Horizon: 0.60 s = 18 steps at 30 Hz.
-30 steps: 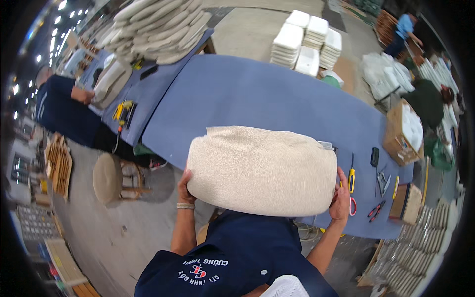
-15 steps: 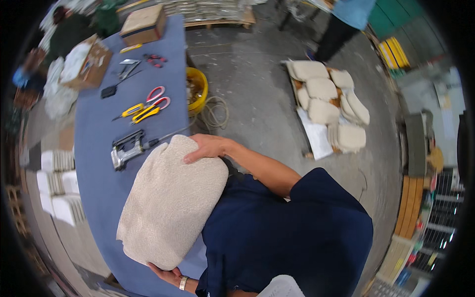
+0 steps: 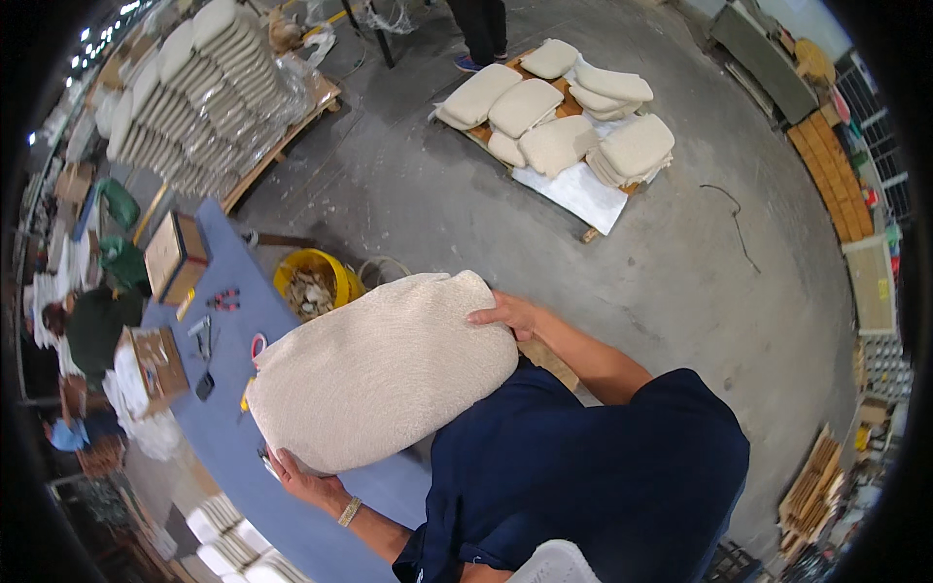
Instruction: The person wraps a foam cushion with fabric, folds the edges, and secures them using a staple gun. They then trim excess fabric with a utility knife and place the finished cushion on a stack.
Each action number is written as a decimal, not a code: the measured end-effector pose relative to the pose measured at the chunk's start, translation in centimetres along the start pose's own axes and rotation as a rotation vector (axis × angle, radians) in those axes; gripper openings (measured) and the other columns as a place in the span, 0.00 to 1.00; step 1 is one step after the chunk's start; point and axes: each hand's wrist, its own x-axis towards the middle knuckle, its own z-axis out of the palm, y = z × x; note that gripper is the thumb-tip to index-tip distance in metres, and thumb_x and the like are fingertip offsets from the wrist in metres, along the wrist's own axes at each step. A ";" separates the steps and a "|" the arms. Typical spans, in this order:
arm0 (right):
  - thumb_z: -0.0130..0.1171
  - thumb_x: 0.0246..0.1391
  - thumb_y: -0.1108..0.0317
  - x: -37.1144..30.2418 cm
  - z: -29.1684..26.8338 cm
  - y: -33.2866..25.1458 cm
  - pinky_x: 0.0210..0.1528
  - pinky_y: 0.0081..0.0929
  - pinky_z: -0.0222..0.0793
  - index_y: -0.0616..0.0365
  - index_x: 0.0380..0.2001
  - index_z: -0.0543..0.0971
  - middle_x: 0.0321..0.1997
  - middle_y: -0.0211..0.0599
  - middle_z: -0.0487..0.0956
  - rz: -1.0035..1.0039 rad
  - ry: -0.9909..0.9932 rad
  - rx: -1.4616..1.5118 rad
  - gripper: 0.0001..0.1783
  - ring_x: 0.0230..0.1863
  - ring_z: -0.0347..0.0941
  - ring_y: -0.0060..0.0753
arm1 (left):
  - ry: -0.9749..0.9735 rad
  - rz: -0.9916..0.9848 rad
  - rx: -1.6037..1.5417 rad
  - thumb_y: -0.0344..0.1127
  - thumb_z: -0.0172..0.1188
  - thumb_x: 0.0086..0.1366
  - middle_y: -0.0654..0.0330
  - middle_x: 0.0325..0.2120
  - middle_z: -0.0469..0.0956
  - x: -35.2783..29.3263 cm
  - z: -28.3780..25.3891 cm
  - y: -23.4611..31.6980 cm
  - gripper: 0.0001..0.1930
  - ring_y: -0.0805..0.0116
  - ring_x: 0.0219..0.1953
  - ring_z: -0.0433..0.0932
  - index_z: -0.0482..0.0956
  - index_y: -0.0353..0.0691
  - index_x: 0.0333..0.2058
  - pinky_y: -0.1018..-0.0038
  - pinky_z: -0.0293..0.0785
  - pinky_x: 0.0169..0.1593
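Observation:
A cream, textured upholstered cushion (image 3: 384,364) is held flat in front of my body, partly over the table. My left hand (image 3: 306,481), with a metal-banded watch at the wrist, grips its near left edge, fingers partly hidden beneath. Gripping the right end is my right hand (image 3: 515,316), its thumb on top and its other fingers underneath. Behind the cushion, red-handled scissors (image 3: 258,345) and a yellow-handled tool (image 3: 246,396) partly show. A piece of the metal staple gun (image 3: 267,462) peeks out beside my left hand.
The blue-topped table (image 3: 233,442) also carries pliers (image 3: 224,299), a silver tool (image 3: 201,338) and boxes. A yellow bucket (image 3: 345,282) stands beside it. Ahead, a low pallet (image 3: 590,234) bears stacks of similar cushions. Wrapped stacks (image 3: 209,117) fill another pallet, and a person (image 3: 479,29) stands beyond.
My body and view have turned right, toward the cushion pallet. The cushion has come away from the middle of the table and turned, with both hands still gripping it.

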 end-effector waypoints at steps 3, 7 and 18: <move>0.70 0.58 0.61 1.6 -2.5 -1.8 0.67 0.43 0.69 0.58 0.69 0.66 0.65 0.44 0.75 -0.057 0.097 0.032 0.40 0.66 0.72 0.42 | -0.067 -0.147 -0.246 0.47 0.60 0.73 0.47 0.60 0.75 4.2 5.6 -2.3 0.29 0.50 0.61 0.76 0.69 0.33 0.64 0.53 0.75 0.63; 0.68 0.58 0.63 2.4 -5.7 -9.0 0.64 0.42 0.72 0.60 0.69 0.66 0.63 0.48 0.76 -0.005 0.378 -0.023 0.39 0.64 0.74 0.43 | -0.169 -0.367 -0.282 0.47 0.61 0.72 0.50 0.63 0.73 6.6 16.8 -7.4 0.29 0.52 0.63 0.73 0.70 0.35 0.64 0.55 0.71 0.66; 0.63 0.62 0.67 -0.7 -17.6 -9.7 0.61 0.42 0.77 0.62 0.68 0.63 0.62 0.47 0.75 -0.280 1.015 0.496 0.34 0.63 0.75 0.47 | -0.785 -1.034 0.057 0.41 0.63 0.72 0.53 0.59 0.76 -0.9 50.2 -23.0 0.27 0.56 0.60 0.75 0.68 0.35 0.64 0.57 0.69 0.66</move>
